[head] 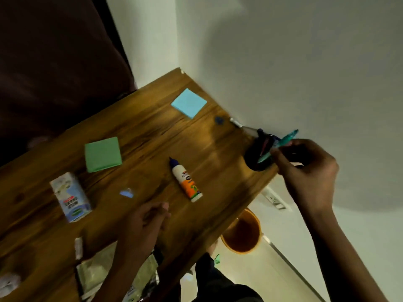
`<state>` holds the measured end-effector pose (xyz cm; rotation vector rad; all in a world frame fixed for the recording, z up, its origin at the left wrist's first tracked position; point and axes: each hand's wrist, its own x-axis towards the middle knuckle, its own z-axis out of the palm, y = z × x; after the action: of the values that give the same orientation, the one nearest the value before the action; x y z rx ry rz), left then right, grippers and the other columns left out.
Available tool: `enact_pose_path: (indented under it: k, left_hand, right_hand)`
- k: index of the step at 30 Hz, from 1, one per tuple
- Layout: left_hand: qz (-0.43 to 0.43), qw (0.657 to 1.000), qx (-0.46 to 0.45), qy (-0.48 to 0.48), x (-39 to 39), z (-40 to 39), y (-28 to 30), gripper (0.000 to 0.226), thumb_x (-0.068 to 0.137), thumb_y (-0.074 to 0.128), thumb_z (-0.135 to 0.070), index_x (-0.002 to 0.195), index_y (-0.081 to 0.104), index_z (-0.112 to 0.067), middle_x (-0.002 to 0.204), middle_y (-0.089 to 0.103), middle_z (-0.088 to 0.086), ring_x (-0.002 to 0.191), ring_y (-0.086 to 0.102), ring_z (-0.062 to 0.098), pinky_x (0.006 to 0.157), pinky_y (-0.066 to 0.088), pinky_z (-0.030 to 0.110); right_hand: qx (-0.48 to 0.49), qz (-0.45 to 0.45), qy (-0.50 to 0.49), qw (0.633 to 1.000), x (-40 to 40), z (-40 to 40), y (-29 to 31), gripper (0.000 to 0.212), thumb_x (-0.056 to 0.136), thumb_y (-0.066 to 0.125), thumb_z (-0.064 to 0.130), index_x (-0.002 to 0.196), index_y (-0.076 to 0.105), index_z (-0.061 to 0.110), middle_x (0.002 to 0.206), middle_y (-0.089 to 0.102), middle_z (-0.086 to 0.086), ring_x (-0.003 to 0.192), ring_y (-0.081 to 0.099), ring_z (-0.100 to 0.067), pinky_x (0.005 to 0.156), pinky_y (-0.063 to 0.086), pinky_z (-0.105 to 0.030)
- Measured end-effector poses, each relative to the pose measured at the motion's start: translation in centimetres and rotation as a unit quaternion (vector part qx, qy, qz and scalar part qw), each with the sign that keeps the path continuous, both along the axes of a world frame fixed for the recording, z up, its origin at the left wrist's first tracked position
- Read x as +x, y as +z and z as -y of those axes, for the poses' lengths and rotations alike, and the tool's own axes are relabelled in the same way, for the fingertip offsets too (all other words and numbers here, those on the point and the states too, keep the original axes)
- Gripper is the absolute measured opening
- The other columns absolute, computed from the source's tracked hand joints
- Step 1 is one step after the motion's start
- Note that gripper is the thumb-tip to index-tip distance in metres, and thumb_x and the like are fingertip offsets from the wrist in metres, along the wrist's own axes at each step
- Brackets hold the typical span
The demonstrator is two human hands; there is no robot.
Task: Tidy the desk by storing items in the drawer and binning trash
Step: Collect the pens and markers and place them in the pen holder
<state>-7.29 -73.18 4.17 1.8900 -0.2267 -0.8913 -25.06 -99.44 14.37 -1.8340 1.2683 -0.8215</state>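
Right hand (305,171): pinches a teal pen (278,146) over the black pen cup (258,159) at the desk (152,131) corner.
Left hand (146,223): loose fingers above the desk, holding nothing.
Glue bottle (186,180): lying mid-desk.
Orange bin (242,233): on the floor beside the desk.

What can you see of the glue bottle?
The glue bottle lies on its side on the wooden desk, near the middle. It looks like white plastic with a dark blue pointed cap aimed toward the far edge and an orange label round its lower body; the print is too blurred to read. Nothing touches it; the left hand is nearby but apart.
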Motion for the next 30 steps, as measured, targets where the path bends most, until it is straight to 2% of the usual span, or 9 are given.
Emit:
enact_pose_path:
  k: [2, 7, 14, 17, 21, 24, 26, 29, 30]
  left_hand:
    - [-0.004, 1.000, -0.004, -0.013, -1.0, 2.3, 0.1, 0.010, 0.094, 0.070, -0.024, 0.090, 0.078, -0.028, 0.082, 0.078, 0.001, 0.073, 0.074, 0.020, 0.072, 0.061, 0.040]
    - [-0.013, 0.998, -0.012, -0.062, -4.1, 6.8, 0.4, 0.009, 0.092, 0.070, -0.035, 0.097, 0.077, -0.032, 0.091, 0.079, -0.005, 0.081, 0.077, 0.019, 0.079, 0.062, 0.051]
    - [-0.018, 0.997, 0.012, -0.076, -7.2, 9.6, 1.3, 0.007, 0.094, 0.069, -0.033, 0.097, 0.075, -0.035, 0.088, 0.077, -0.009, 0.076, 0.075, 0.018, 0.076, 0.064, 0.045]
    - [-0.029, 0.997, 0.024, -0.063, -7.5, 9.8, 1.1, 0.009, 0.092, 0.070, -0.033, 0.100, 0.075, -0.031, 0.088, 0.078, -0.008, 0.074, 0.075, 0.018, 0.077, 0.064, 0.045]
    - [-0.042, 0.998, 0.030, -0.035, -7.8, 9.4, 1.3, 0.014, 0.090, 0.070, -0.036, 0.101, 0.075, -0.029, 0.087, 0.078, -0.008, 0.075, 0.076, 0.020, 0.075, 0.063, 0.042]
    - [-0.051, 0.998, 0.024, 0.007, -7.6, 8.7, 1.7, 0.011, 0.089, 0.071, -0.035, 0.098, 0.077, -0.031, 0.086, 0.078, -0.008, 0.077, 0.076, 0.020, 0.072, 0.063, 0.036]
    - [-0.049, 0.998, 0.019, 0.035, -7.4, 8.3, 2.1, 0.009, 0.089, 0.072, -0.033, 0.097, 0.078, -0.030, 0.086, 0.078, -0.005, 0.075, 0.075, 0.020, 0.074, 0.064, 0.041]
    - [-0.039, 0.995, -0.007, 0.092, -7.2, 7.2, 3.1, 0.006, 0.091, 0.075, -0.024, 0.096, 0.079, -0.025, 0.086, 0.079, 0.001, 0.075, 0.075, 0.022, 0.075, 0.064, 0.043]
    - [-0.019, 0.994, -0.015, 0.104, -6.8, 6.4, 3.6, 0.007, 0.092, 0.075, -0.022, 0.096, 0.079, -0.026, 0.086, 0.079, 0.001, 0.076, 0.075, 0.021, 0.074, 0.064, 0.040]
  right_hand:
    - [-0.011, 0.017, -0.019, 1.000, -0.4, 1.6, -0.9, 0.019, 0.087, 0.080, 0.023, 0.103, 0.070, 0.021, 0.094, 0.074, 0.008, 0.081, 0.074, -0.009, 0.068, 0.064, -0.039]
    - [-0.041, -0.004, -0.041, 0.998, -0.6, 4.3, -4.2, 0.014, 0.087, 0.078, 0.023, 0.100, 0.072, 0.020, 0.095, 0.074, 0.011, 0.082, 0.072, -0.005, 0.070, 0.063, -0.033]
    - [0.005, -0.047, -0.009, 0.999, -1.3, 6.2, -7.9, 0.018, 0.084, 0.075, 0.024, 0.101, 0.069, 0.029, 0.095, 0.071, 0.013, 0.068, 0.072, -0.016, 0.059, 0.062, -0.040]
    - [0.007, -0.046, -0.004, 0.999, -1.6, 6.4, -8.0, 0.027, 0.081, 0.078, 0.020, 0.105, 0.070, 0.029, 0.099, 0.071, 0.015, 0.070, 0.073, -0.017, 0.063, 0.063, -0.041]
    - [-0.023, -0.019, -0.009, 1.000, -1.7, 6.1, -6.6, 0.038, 0.082, 0.078, 0.015, 0.116, 0.068, 0.027, 0.110, 0.070, 0.017, 0.054, 0.068, -0.015, 0.058, 0.061, -0.041]
    - [-0.056, 0.008, -0.001, 0.998, -0.9, 4.8, -5.0, 0.036, 0.085, 0.079, 0.019, 0.118, 0.067, 0.028, 0.108, 0.068, 0.024, 0.064, 0.068, -0.009, 0.063, 0.060, -0.029]
    - [-0.064, 0.027, 0.022, 0.997, 0.0, 3.8, -4.1, 0.033, 0.087, 0.079, 0.021, 0.117, 0.068, 0.027, 0.107, 0.070, 0.020, 0.075, 0.069, -0.004, 0.070, 0.058, -0.022]
    - [-0.049, 0.023, 0.075, 0.996, 1.7, 2.3, -3.2, 0.031, 0.087, 0.079, 0.022, 0.116, 0.069, 0.024, 0.104, 0.072, 0.010, 0.082, 0.069, -0.008, 0.081, 0.058, -0.030]
    - [-0.044, 0.020, 0.104, 0.993, 2.6, 1.4, -3.1, 0.032, 0.088, 0.079, 0.021, 0.118, 0.069, 0.023, 0.106, 0.071, 0.009, 0.088, 0.067, -0.006, 0.086, 0.055, -0.026]
